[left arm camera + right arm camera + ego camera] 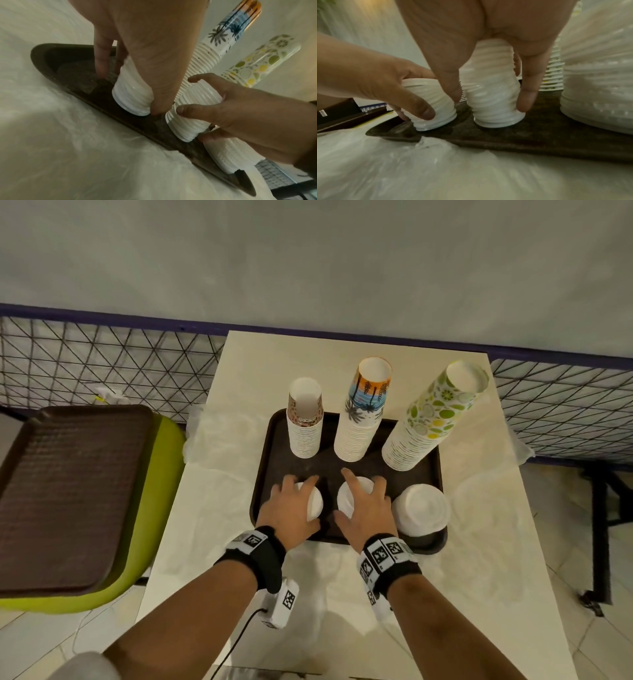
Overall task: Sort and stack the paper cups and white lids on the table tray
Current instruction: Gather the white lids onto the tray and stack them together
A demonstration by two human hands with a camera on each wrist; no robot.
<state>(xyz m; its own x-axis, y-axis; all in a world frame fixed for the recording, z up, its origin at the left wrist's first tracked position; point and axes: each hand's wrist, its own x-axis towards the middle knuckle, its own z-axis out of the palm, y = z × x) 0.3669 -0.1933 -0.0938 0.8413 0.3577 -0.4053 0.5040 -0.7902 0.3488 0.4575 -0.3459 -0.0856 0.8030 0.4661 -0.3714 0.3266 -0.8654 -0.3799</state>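
A dark brown tray point(346, 463) on the white table holds three cup stacks at the back: a small patterned stack point(306, 419), a palm-print stack point(363, 412) and a leaning lime-print stack point(431, 419). Three stacks of white lids stand along the front. My left hand point(293, 505) grips the left lid stack point(315, 503) point(132, 93) from above, fingers curled round its sides. My right hand point(364, 508) grips the middle lid stack point(351, 496) point(493, 94) the same way. The wider right lid stack point(421, 508) stands free.
Another brown tray point(65, 491) rests on a green chair point(161, 508) to the left. A black wire fence point(102, 364) and a grey wall run behind the table. Clear plastic wrap point(219, 440) lies around the tray on the table.
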